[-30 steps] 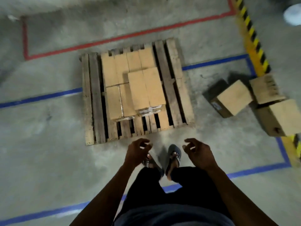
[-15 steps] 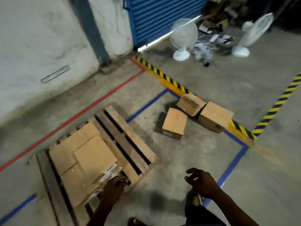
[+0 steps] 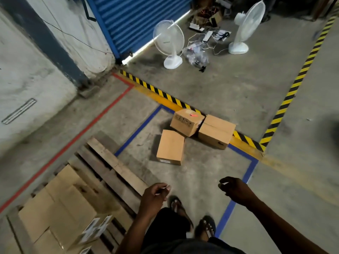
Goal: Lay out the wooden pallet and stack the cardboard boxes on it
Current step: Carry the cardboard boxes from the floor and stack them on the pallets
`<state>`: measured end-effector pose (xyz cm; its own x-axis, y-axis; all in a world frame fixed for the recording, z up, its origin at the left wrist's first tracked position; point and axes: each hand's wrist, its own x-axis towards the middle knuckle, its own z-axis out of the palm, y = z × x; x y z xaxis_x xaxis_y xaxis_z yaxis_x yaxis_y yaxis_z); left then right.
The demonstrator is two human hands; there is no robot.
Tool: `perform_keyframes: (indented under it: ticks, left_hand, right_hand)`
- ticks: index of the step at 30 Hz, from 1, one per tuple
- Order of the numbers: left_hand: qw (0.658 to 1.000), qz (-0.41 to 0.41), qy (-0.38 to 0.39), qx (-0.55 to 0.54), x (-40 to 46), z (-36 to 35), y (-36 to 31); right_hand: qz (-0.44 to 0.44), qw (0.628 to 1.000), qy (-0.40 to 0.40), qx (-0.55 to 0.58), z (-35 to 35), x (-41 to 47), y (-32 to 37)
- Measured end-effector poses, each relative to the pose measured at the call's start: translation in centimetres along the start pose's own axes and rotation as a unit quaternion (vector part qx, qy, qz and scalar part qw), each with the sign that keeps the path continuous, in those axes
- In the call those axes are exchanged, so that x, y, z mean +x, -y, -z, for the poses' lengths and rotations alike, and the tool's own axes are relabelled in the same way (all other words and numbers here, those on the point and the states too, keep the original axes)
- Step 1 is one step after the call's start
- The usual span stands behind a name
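Wooden landmark: slatted plank pallet point(image 3: 113, 167) lying flat on the concrete floor, already carrying stacked brown cardboard boxes point(image 3: 60, 204).
Risk: snagging a sandal on the pallet's corner while stepping past; judged from feet just beside it.
Loose boxes: three plain brown cardboard cartons point(image 3: 194, 132) sitting well apart from the pallet, touching each other, looking undamaged.
Grip: left hand point(image 3: 153, 197) and right hand point(image 3: 233, 189) hanging loosely curled, grasping nothing.

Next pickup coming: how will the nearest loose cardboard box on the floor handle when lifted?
The nearest box looks stiff: flat faces, crisp edges, flaps closed. It lies flat, so it is unlikely to tip or roll. Its weight cannot be judged; its width probably calls for both the left hand and the right hand.
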<state>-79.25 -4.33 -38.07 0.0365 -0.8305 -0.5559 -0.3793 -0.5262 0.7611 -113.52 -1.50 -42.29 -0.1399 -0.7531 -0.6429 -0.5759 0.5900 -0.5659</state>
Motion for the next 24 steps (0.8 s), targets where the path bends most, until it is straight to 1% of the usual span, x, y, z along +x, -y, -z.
perform_keyframes:
  ticks: [3, 6, 10, 15, 20, 24]
  left_hand:
    - [0.999, 0.022, 0.028, 0.032, 4.2, -0.9, -0.5]
    - [0.998, 0.025, 0.036, 0.046, 9.0, -1.4, -1.7]
    - [0.993, 0.062, 0.066, 0.078, 16.5, -1.6, -2.8]
    - [0.984, 0.06, 0.115, 0.126, 25.1, -1.4, -5.3]
    - [0.979, 0.137, 0.102, 0.113, 31.5, -0.1, -8.0]
    - [0.977, 0.163, 0.084, 0.105, 34.8, 0.1, -11.2]
  right_hand:
    - [0.021, 0.999, -0.01, 0.023, 1.0, 1.7, 2.4]
    - [0.026, 0.998, -0.002, 0.062, 1.4, 3.2, 4.9]
    - [-0.003, 0.996, -0.006, 0.092, 2.3, 6.3, 7.1]
    - [-0.025, 0.995, -0.009, 0.096, 4.2, 12.0, 10.8]
    - [-0.034, 0.992, 0.02, 0.119, 6.3, 18.5, 14.8]
    - [-0.024, 0.991, 0.083, 0.105, 6.8, 26.8, 16.1]
